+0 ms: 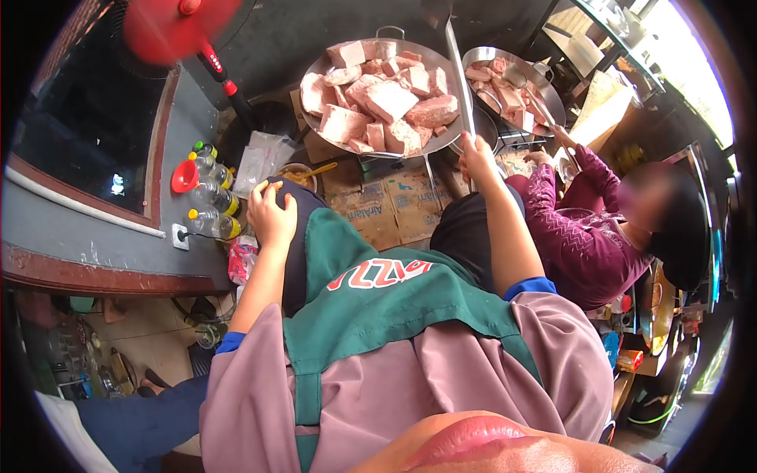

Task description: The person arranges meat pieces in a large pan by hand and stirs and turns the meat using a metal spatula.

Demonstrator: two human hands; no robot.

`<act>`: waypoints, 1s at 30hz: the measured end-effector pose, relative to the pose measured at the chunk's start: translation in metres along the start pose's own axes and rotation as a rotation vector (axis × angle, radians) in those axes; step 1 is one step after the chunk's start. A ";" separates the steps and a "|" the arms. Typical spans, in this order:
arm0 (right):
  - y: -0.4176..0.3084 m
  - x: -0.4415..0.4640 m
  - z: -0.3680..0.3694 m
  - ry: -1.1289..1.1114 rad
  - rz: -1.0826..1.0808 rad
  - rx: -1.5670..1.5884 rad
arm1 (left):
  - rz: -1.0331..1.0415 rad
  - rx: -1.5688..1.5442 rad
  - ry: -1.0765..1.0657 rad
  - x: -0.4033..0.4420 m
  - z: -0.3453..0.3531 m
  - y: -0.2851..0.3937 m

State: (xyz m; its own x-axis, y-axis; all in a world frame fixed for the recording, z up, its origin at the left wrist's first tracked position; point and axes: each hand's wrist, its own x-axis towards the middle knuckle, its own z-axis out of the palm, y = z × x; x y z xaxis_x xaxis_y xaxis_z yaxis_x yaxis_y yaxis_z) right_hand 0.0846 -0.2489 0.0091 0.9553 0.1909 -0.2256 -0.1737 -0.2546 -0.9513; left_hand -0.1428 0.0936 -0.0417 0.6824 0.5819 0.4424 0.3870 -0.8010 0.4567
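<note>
My right hand (478, 159) grips a long, flat metal tool (459, 75), which points up past the right rim of a big wok. Its kind is not clear from this angle. The wok (315, 65) is piled with pale pink chunks (390, 102), some in block shapes. My left hand (270, 214) lies on my left knee with its fingers apart and holds nothing. Close by it stands a small bowl (303, 175) with a yellow spoon (322, 169).
At right a person in a maroon top (583, 236) works with a utensil at a second wok (556, 98) of pink chunks. Bottles (211, 193) and a red funnel (185, 176) line the left wall, below a red fan (181, 24). Cardboard (386, 211) covers the floor.
</note>
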 end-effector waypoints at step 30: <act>0.080 0.061 0.016 -0.170 0.428 0.012 | -0.009 0.013 -0.030 -0.001 -0.004 0.005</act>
State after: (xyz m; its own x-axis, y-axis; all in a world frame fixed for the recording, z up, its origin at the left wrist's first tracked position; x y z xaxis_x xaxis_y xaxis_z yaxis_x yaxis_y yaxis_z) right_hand 0.1255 -0.2422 -0.0842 0.7441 0.2240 -0.6294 -0.5481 -0.3339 -0.7669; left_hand -0.1439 0.0891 -0.0372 0.6969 0.5850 0.4149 0.4011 -0.7975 0.4508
